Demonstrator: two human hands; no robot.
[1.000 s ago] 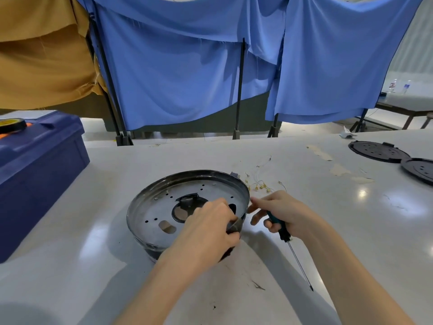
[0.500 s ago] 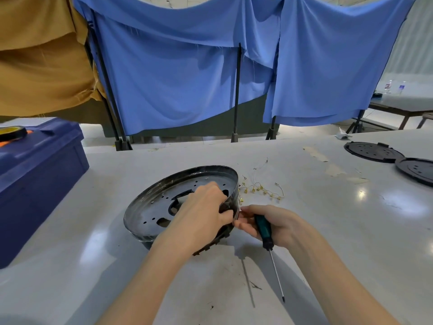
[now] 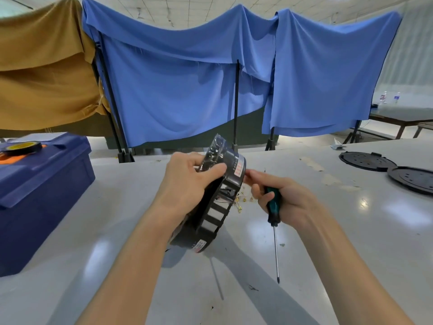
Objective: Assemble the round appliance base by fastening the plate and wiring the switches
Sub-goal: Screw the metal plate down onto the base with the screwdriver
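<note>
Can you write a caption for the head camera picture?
Left hand holds the round base tilted on edge; right hand grips a screwdriver.

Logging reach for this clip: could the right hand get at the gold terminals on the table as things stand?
Probably yes: the gold terminals lie just beside the right hand, nothing between; the left hand holds the round base tilted. The gripped screwdriver leaves few fingers free.

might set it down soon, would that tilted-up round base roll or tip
Probably rigid: the round base holds its shape gripped at one side by the left hand. Released on edge, its circular rim would likely roll or topple flat.
</note>
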